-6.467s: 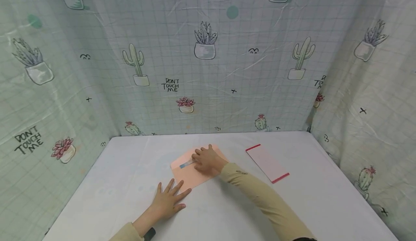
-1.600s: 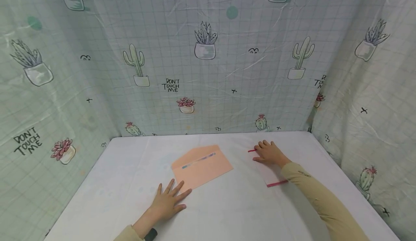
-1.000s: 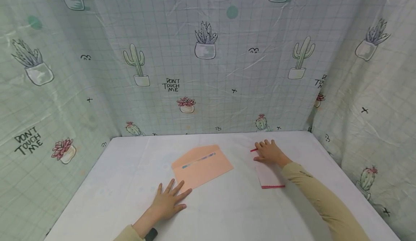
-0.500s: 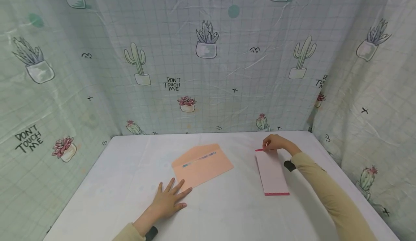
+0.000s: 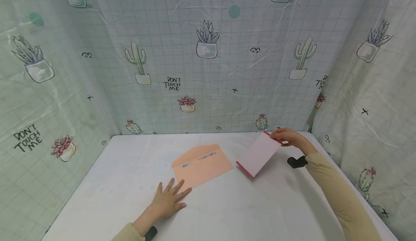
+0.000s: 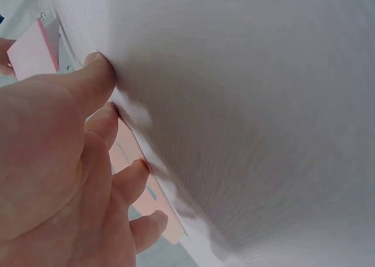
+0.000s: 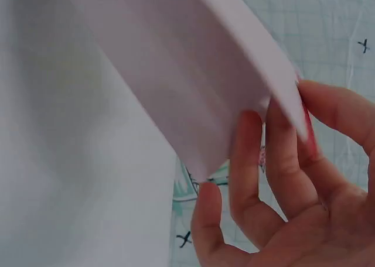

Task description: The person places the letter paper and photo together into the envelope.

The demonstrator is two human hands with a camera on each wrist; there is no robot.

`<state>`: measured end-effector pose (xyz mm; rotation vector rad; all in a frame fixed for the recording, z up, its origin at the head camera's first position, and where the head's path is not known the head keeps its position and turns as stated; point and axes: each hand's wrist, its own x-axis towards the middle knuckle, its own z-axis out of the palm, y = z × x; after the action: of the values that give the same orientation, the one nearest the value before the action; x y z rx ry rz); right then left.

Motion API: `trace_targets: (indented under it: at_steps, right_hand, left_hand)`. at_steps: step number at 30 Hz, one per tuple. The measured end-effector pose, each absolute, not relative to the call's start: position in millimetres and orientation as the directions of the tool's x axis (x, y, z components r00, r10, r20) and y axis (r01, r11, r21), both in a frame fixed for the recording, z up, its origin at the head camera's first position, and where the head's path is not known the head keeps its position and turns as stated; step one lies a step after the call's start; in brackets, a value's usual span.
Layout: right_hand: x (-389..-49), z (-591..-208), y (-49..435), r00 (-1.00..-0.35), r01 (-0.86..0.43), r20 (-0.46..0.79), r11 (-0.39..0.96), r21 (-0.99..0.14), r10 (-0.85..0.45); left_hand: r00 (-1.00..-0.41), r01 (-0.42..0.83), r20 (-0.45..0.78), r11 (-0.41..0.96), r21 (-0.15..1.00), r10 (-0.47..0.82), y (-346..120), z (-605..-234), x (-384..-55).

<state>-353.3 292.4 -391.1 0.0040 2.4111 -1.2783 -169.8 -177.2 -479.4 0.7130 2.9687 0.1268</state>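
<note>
A peach envelope [image 5: 204, 169] with its flap folded out and a shiny bluish strip lies on the table. My left hand [image 5: 165, 199] is spread on the tabletop, fingertips on the envelope's near left corner; the left wrist view shows the envelope [image 6: 153, 191] beyond the fingers. My right hand [image 5: 289, 137] pinches a pale pink folded paper with red edges [image 5: 258, 154] by its far end and holds it tilted above the table. In the right wrist view the folded paper [image 7: 158, 62] has two layers standing apart, with fingers [image 7: 245, 156] between them and the thumb outside.
The white-covered table [image 5: 208, 215] reaches back to a cactus-print curtain [image 5: 227, 71], which also hangs along both sides. A dark wrist device [image 5: 296, 162] shows under my right wrist, another dark device [image 5: 151, 233] at the left sleeve.
My right hand has moved from the envelope to the folded paper, turned it, then gripped its far edge and lifted it, swinging its near end left. The left hand stays put.
</note>
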Motion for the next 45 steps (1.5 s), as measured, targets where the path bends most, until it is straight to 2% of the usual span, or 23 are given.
trace_targets:
  at_steps: [8, 17, 27, 36, 41, 45]
  right_hand:
    - [-338, -395, 282, -0.962, 0.117, -0.223, 0.506, -0.854, -0.154]
    - [-334, -391, 284, -0.916, 0.324, -0.375, 0.293, -0.9, -0.14]
    - [-327, -390, 274, -0.93, 0.316, -0.338, 0.154, -0.936, -0.146]
    - [-325, -404, 252, -0.939, 0.282, -0.307, 0.167, -0.945, -0.153]
    - [-328, -415, 241, -0.931, 0.31, -0.326, 0.114, -0.944, -0.166]
    - [-332, -424, 233, -0.926, 0.317, -0.334, 0.121, -0.941, -0.175]
  left_hand:
    - [-0.89, 0.444, -0.067, 0.89, 0.098, 0.451, -178, -481, -171]
    - [-0.889, 0.443, -0.079, 0.891, 0.096, 0.45, -178, -481, -171]
    - [-0.888, 0.449, -0.062, 0.889, 0.096, 0.455, -178, -480, -170]
    - [-0.879, 0.467, -0.051, 0.879, 0.097, 0.473, -177, -477, -170]
    - [-0.878, 0.468, -0.054, 0.877, 0.109, 0.476, -177, -476, -168]
    - [-0.878, 0.467, -0.062, 0.877, 0.114, 0.475, -178, -476, -168]
